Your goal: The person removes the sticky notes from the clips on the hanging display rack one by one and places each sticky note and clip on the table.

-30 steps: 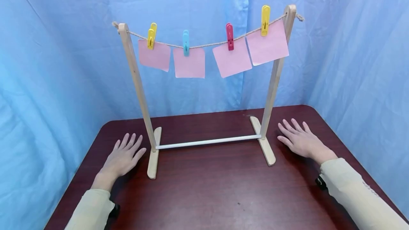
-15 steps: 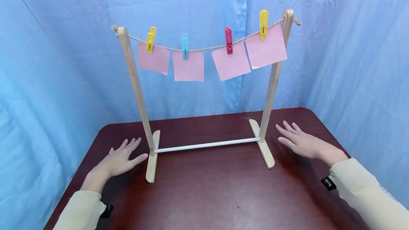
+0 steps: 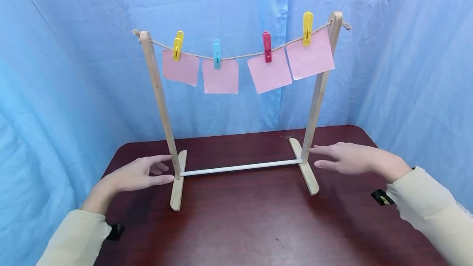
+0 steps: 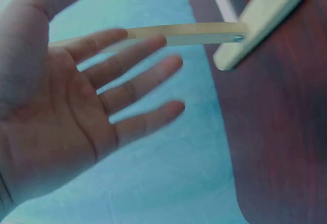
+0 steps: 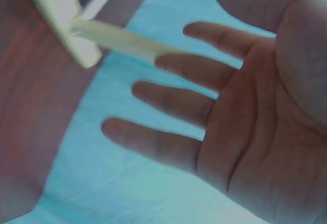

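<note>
The bare left hand (image 3: 142, 172), palm-down on the glossy dark red-brown table (image 3: 236, 225) a second ago, is now raised and turned inward beside the pale wooden left post (image 3: 157, 89). Its thumb stands wide of the slightly bent fingers; whether a fingertip touches the post I cannot tell. Between the posts, the slim white crossbar (image 3: 240, 168) and the twisted tan rope (image 3: 240, 57) keep their places, and four square pink paper sheets (image 3: 221, 79) hang as before under plastic clothespins: yellow (image 3: 177, 48), light blue (image 3: 216, 54), red (image 3: 267, 47), yellow (image 3: 307, 30). The pale wooden right post (image 3: 318, 97) stands on the table as earlier. Beside it, the bare right hand (image 3: 349, 157) has also lifted and turned inward, thumb apart from extended fingers; contact is unclear.
</note>
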`<move>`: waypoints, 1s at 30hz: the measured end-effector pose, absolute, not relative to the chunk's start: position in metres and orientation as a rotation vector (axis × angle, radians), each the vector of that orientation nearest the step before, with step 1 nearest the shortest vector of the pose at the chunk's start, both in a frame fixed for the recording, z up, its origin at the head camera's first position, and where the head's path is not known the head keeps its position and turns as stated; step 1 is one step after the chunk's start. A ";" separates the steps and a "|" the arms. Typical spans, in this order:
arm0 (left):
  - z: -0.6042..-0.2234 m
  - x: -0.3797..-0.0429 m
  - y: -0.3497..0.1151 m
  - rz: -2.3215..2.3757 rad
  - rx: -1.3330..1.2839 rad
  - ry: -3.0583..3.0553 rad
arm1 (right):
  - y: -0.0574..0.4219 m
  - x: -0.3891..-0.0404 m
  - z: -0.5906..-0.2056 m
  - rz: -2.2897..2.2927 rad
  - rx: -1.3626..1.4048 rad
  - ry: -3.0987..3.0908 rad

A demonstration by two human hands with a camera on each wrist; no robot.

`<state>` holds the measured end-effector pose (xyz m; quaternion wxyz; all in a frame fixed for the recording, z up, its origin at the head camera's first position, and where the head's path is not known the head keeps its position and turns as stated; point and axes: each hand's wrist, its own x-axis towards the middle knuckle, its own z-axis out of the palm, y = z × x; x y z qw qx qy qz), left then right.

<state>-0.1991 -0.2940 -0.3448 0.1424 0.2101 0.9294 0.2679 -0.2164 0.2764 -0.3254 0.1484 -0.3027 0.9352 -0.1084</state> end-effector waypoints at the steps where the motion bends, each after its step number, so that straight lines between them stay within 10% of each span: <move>1: -0.340 -0.199 -0.293 0.815 0.609 2.645 | 0.271 -0.216 -0.318 -0.318 -0.886 2.666; 30: -0.260 -0.236 -0.240 1.379 0.431 2.126 | 0.137 -0.255 -0.202 -1.010 -0.945 2.276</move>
